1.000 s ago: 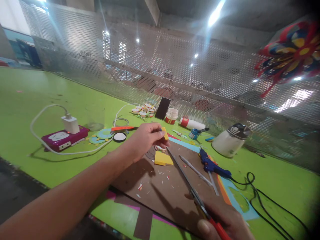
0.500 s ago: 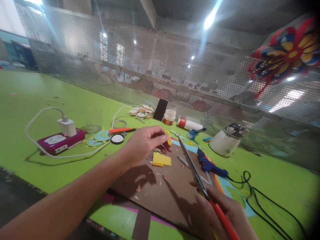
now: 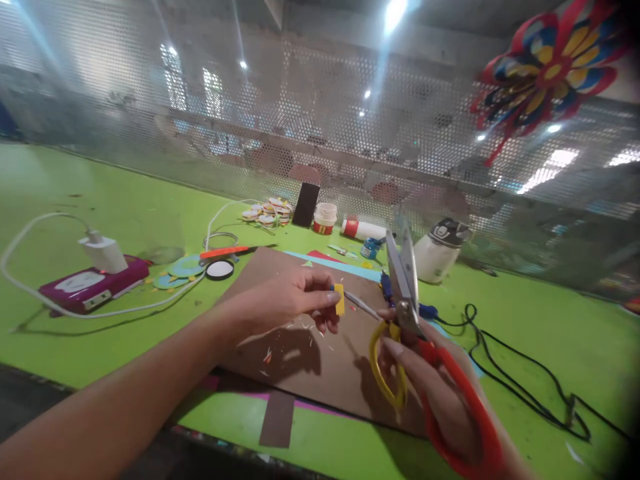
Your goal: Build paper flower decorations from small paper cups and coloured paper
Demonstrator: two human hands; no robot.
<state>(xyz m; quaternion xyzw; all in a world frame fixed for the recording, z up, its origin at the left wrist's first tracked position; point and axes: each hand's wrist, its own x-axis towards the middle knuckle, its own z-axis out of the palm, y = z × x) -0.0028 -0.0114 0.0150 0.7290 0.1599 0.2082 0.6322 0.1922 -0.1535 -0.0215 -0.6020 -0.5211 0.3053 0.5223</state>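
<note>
My left hand (image 3: 313, 300) pinches a small yellow strip (image 3: 339, 299) between thumb and fingers, above the brown board (image 3: 295, 387). The strip looks like paper or foam; I cannot tell which. In my right hand (image 3: 435, 373) is a pair of scissors (image 3: 404, 313) with one red and one yellow handle, fingers in the loops. Its blades point upward and are slightly apart, clear of the strip. A thin grey pen-like tool (image 3: 363, 305) shows between my hands. Small paper scraps (image 3: 267, 358) lie on the board below my left hand.
A blue glue gun (image 3: 386, 288) lies partly behind the scissors, its black cable (image 3: 520, 373) trailing right. Behind stand a white kettle-like container (image 3: 437, 257), a blue paint jar (image 3: 370, 248) and a phone (image 3: 306, 205). Leftward are an orange cutter (image 3: 225, 253) and a purple power strip (image 3: 100, 283).
The scissors have turned more upright and their blades have parted. The yellow strip now hangs upright in my left hand. The yellow pieces on the board are no longer visible. The view has shifted.
</note>
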